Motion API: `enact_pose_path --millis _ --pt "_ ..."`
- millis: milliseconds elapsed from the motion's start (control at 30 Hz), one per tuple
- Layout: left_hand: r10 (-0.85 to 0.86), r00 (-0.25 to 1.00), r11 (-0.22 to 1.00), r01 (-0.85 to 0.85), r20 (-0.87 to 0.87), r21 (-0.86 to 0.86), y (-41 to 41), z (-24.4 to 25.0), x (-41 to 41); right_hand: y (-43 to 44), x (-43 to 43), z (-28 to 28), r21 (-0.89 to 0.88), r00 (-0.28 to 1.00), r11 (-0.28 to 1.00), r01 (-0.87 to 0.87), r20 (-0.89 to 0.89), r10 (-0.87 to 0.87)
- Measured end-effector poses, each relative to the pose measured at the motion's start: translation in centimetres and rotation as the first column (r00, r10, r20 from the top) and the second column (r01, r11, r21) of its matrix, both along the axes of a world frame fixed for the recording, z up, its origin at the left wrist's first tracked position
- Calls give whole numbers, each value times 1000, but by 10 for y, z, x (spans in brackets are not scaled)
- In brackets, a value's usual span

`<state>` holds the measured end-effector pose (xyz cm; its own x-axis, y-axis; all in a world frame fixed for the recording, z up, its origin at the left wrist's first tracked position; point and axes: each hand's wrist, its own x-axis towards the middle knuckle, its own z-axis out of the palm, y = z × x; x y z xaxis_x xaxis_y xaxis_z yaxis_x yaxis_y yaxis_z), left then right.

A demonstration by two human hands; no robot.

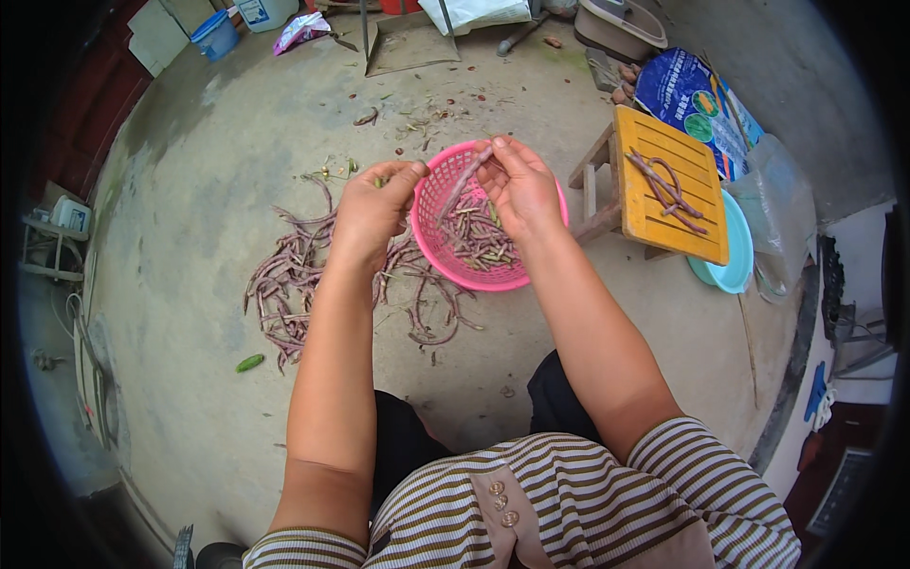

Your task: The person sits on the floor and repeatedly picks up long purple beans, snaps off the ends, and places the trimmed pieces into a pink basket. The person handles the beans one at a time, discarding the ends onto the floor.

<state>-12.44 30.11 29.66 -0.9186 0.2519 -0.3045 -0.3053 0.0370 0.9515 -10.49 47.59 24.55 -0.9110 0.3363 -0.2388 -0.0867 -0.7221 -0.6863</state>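
My right hand (525,190) pinches the upper end of a purple long bean (463,186), which slants down over a pink plastic colander (435,250). Inside the colander lie many short pieces of purple and green bean (480,235). At its left rim, my left hand (377,206) has thumb and fingers closed, and a small green bit (379,183) shows between them. A loose heap of whole purple long beans (281,274) lies on the concrete floor, partly hidden behind my left hand and forearm.
A yellow-topped wooden stool (640,206) at the right carries several long beans (665,186). Behind it are a turquoise basin (739,249) and a blue printed sack (672,92). A green pod (249,363) and scattered scraps lie on the floor. A metal dustpan (409,46) stands ahead.
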Motion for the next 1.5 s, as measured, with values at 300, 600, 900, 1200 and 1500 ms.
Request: enact_pose_path --millis 300,600,900,1200,1500 --pt "-143 971 973 102 -193 -206 20 -8 13 -2 5 15 243 993 969 -42 -93 66" --pt "-272 951 960 257 145 114 16 -20 4 10 9 24 221 990 972 -83 -95 107" --pt "-432 887 887 386 161 253 17 -21 6 25 0 15 78 997 996 -33 -68 38" --pt "-334 937 943 331 105 40 20 -21 6 29 -5 11 574 986 814 91 -165 6" --pt "-338 910 860 196 -239 -470 9 -27 -5 17 6 1 985 889 -150 81 -3 457"
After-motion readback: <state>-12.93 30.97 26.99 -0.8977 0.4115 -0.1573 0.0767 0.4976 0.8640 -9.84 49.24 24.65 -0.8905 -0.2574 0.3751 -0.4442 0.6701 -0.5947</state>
